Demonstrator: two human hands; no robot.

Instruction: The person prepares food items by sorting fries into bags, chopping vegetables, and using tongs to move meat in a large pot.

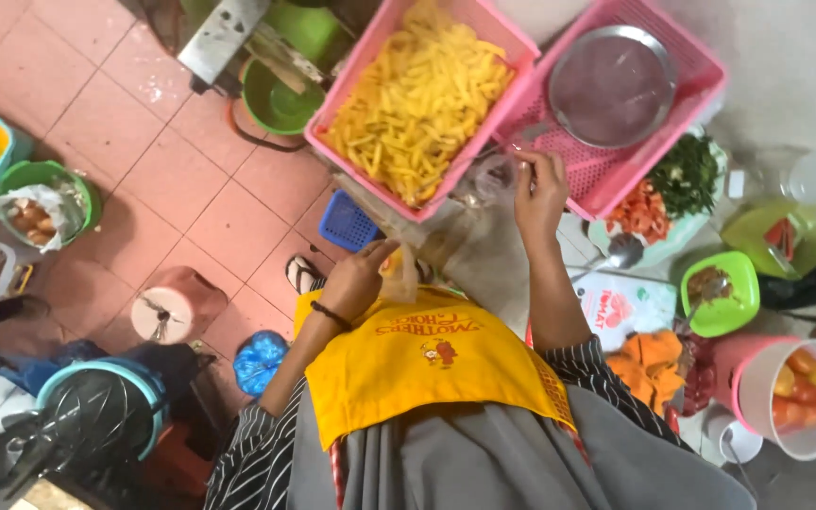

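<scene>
My left hand (359, 280) is closed around the lower end of a clear plastic bag (455, 231) that holds a few yellow strips, just in front of my yellow apron (427, 364). My right hand (538, 192) is raised further out and pinches the upper end of the same bag beside the rim of a pink basket (370, 52) heaped with yellow cut strips (422, 94). The bag stretches between both hands. A second pink basket (682, 90) to the right holds a round metal plate (613, 85).
Right of my arm are a plate of chopped tomato and greens (663, 194), a green bowl (722, 293) and a pink bucket of tomatoes (790, 392). On the tiled floor stand a blue crate (347, 225), green basins (280, 94), a pink stool (174, 304) and a fan (96, 416).
</scene>
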